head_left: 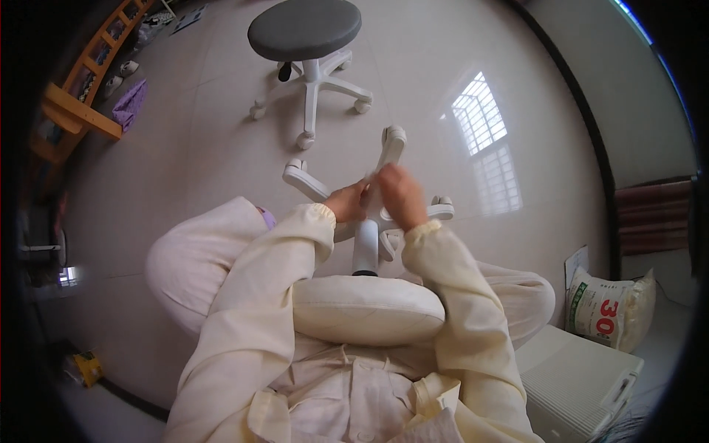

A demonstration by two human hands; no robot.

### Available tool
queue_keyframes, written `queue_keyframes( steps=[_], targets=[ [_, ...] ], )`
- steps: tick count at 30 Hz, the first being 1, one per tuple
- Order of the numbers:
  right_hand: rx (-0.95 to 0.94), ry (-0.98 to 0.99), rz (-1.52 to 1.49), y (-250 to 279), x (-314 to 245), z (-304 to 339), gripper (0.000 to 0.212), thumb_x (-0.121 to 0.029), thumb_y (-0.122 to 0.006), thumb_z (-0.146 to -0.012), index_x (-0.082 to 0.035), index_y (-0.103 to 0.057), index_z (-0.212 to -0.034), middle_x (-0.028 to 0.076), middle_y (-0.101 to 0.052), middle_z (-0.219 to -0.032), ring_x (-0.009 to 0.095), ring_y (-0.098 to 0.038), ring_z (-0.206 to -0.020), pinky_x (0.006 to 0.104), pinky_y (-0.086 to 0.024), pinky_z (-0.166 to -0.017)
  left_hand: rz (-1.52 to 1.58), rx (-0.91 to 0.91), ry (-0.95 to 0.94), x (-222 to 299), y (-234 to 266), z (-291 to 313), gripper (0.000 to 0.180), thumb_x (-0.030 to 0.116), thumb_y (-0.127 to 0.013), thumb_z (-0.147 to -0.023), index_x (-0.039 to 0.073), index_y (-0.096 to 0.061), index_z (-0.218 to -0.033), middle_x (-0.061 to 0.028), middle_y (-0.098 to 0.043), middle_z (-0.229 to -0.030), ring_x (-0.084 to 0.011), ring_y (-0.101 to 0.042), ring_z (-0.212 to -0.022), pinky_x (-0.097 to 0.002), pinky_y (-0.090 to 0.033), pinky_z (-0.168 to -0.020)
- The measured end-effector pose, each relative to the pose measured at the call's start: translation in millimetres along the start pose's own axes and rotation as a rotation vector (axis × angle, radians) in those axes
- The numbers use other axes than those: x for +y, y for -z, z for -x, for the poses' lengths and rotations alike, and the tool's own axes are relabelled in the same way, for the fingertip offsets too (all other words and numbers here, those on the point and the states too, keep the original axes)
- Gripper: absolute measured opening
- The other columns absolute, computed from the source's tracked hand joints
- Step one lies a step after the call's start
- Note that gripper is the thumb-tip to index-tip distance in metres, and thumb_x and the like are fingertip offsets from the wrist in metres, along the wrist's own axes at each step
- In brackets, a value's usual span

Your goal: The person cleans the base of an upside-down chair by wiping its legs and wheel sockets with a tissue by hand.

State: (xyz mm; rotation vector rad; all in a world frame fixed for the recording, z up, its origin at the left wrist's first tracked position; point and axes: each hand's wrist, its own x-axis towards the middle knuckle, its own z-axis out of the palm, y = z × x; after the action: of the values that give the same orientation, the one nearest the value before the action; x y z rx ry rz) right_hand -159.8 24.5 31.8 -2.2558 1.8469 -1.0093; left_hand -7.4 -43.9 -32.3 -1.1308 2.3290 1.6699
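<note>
A cream-coloured round stool lies tipped on its side, its padded seat [369, 308] resting against my lap between my forearms. Its pale column [365, 245] runs away from me to a star base, whose caster legs [306, 181] spread outward. My left hand [348, 201] is closed beside the base's hub, its fingertips largely turned out of sight. Just to its right, my right hand [399, 195] is curled over the base, a little blurred. A small whitish patch shows between the two hands; whether it is a held thing or part of a leg is unclear.
Farther off, a grey round stool [305, 31] stands upright on white casters. A wooden rack [81, 111] with shoes and a purple bag [131, 105] is at far left. At right are a printed sack [607, 306] and a ribbed pale box [576, 376].
</note>
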Motion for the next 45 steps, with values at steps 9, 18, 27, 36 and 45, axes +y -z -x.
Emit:
queue_keyframes(
  steps=[9, 18, 27, 36, 45],
  targets=[
    [0.131, -0.055, -0.025, -0.9, 7.5, 19.7, 0.005, -0.005, -0.059, -0.082, -0.006, -0.056, -0.086, 0.011, -0.054, -0.083, 0.031, -0.058, -0.072, 0.0405, -0.047, -0.061, 0.141, 0.048, -0.096, 2.8, 1.2, 2.8, 0.081, 0.01, -0.073, -0.061, 0.009, -0.036, -0.133, -0.0127, -0.057, -0.118, -0.0252, -0.055, -0.11, -0.0333, -0.042, -0.096],
    [-0.014, -0.19, -0.141, 0.9, 4.4, 47.5, 0.007, -0.006, -0.057, -0.079, -0.008, -0.052, -0.084, 0.01, -0.054, -0.08, 0.033, -0.058, -0.071, 0.0422, -0.047, -0.061, 0.149, 0.033, -0.046, 20.0, 4.3, 14.7, 0.079, 0.008, -0.074, -0.061, 0.008, -0.036, -0.131, -0.0131, -0.055, -0.117, -0.0253, -0.053, -0.112, -0.0341, -0.042, -0.098],
    [-0.082, -0.209, 0.03, -8.2, 18.7, 76.7, 0.005, -0.008, -0.06, -0.074, -0.008, -0.064, -0.074, 0.006, -0.057, -0.085, 0.025, -0.055, -0.083, 0.037, -0.047, -0.069, 0.084, 0.061, -0.047, 28.8, 2.1, 15.0, 0.072, 0.02, -0.07, -0.063, 0.009, -0.04, -0.128, -0.0127, -0.059, -0.116, -0.0263, -0.058, -0.106, -0.0345, -0.043, -0.094],
    [-0.045, -0.492, 0.496, 17.1, 51.5, 79.7, 0.01, -0.009, -0.058, -0.077, -0.006, -0.067, -0.072, 0.008, -0.059, -0.078, 0.026, -0.057, -0.081, 0.0363, -0.047, -0.071, 0.068, 0.086, -0.045, 16.5, -1.4, 10.9, 0.065, 0.034, -0.065, -0.079, 0.01, -0.038, -0.133, -0.0137, -0.057, -0.12, -0.0265, -0.055, -0.111, -0.0349, -0.041, -0.097],
    [-0.188, -0.283, 0.307, -0.8, 27.3, 77.4, 0.012, -0.014, -0.055, -0.078, -0.01, -0.064, -0.071, 0.007, -0.06, -0.078, 0.024, -0.059, -0.082, 0.039, -0.045, -0.071, 0.114, 0.051, -0.062, 3.0, -2.2, 4.9, 0.063, 0.031, -0.066, -0.081, 0.008, -0.038, -0.133, -0.0138, -0.057, -0.12, -0.0266, -0.056, -0.111, -0.035, -0.041, -0.098]
  ],
)
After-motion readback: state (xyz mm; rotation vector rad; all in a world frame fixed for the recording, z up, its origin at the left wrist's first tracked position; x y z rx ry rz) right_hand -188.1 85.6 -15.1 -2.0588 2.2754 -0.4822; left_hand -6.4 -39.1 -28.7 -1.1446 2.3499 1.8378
